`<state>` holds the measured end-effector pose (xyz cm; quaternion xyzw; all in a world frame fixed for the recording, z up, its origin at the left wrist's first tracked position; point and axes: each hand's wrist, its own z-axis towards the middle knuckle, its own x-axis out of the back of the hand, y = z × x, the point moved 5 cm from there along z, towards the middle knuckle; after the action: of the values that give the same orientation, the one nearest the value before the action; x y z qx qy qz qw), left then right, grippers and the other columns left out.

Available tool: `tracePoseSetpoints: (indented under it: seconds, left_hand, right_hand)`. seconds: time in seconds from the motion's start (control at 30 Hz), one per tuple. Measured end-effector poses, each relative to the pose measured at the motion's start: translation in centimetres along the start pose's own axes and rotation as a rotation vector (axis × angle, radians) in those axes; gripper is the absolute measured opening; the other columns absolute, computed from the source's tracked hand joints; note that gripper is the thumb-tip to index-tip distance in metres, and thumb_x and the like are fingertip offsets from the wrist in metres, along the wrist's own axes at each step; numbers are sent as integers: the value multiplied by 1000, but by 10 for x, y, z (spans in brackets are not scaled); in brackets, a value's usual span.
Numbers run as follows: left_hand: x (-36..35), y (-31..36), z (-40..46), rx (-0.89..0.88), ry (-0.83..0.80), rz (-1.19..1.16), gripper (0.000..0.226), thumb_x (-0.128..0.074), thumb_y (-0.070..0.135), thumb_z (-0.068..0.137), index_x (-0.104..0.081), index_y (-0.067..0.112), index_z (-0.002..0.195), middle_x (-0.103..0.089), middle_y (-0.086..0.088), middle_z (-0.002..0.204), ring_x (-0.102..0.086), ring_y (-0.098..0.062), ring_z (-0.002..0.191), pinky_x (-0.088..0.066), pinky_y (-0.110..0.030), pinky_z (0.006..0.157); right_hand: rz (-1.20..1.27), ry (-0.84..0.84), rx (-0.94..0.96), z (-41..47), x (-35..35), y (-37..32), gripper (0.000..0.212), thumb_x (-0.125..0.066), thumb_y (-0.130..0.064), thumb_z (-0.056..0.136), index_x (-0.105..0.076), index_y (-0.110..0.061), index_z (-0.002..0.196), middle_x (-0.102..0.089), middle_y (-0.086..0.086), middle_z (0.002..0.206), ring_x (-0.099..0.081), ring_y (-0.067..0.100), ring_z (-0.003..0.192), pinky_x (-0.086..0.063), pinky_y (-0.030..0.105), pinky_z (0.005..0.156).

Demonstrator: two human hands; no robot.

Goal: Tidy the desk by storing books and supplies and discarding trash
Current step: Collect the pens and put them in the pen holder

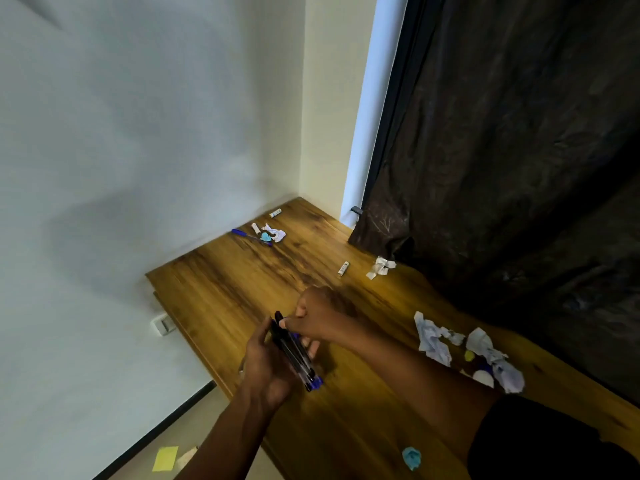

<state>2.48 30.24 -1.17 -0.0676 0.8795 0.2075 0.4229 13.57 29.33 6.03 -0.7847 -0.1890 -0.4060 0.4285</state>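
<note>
My left hand (266, 362) cradles a bundle of pens (298, 358) with blue and black caps, above the wooden desk (242, 285) near its left edge. My right hand (313, 317) pinches the top end of the bundle. Crumpled white paper (433, 341) and more paper scraps with a yellow bit (491, 358) lie to the right. Another paper wad (381, 266) and a small white tube (343, 268) lie farther back. Near the far corner sit a blue pen (249, 236), a paper scrap (275, 233), a marker (256, 229) and a second white tube (276, 213).
A teal crumpled scrap (411, 457) lies near the desk's front. A dark curtain (502, 150) hangs along the right side. White walls meet at the far corner. A yellow sticky note (165, 459) lies on the floor at left, below a wall socket (162, 323).
</note>
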Motion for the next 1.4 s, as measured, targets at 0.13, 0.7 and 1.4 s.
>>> tracePoseSetpoints:
  seconds: [0.13, 0.7, 1.4]
  left_hand:
    - [8, -9, -17, -35, 44, -58, 55, -57, 44, 97, -60, 5, 136, -70, -15, 122, -64, -31, 116, -46, -47, 108]
    - [-1, 101, 30, -99, 25, -33, 47, -55, 43, 99, -58, 6, 128, -64, -18, 135, -58, -34, 127, -49, -47, 98]
    - [49, 221, 125, -79, 98, -19, 56, -52, 46, 100, -47, 17, 147, -67, -20, 131, -56, -40, 129, -47, -52, 103]
  right_hand:
    - [-5, 129, 38, -30, 18, 6, 24, -69, -37, 92, -66, -18, 77, -67, -8, 66, -61, -2, 54, -46, 13, 49]
    - [-197, 205, 96, 87, 31, -35, 10, -66, -34, 93, -71, -27, 98, -71, -4, 104, -66, 21, 96, -56, 34, 83]
    - [-452, 253, 102, 331, -13, -70, 30, -50, -30, 100, -68, -21, 123, -70, 5, 119, -66, 29, 108, -54, 38, 86]
